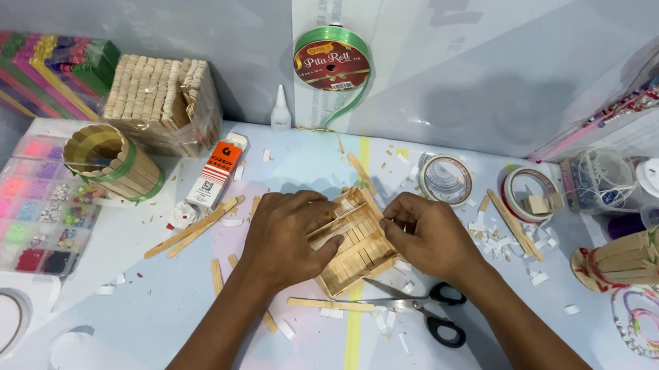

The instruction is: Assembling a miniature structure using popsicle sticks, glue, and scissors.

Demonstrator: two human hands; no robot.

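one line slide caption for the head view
Both hands, left hand and right hand, press on a small wooden stick tray, scissors lying just beside.

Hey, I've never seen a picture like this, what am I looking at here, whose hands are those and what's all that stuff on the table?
This is one picture from a camera worn on a person's head, looking down at their own two bare hands; there is no machine. The left hand and right hand both grip a small tray-like frame of flat wooden sticks, pressed on a pale table. Just below it lie black-handled scissors, loose sticks and white paper scraps. To the left are a round stick holder, a bead box and a bundle of sticks. At the back stand a small glue bottle and a green ribbon roll; tape rolls lie to the right.
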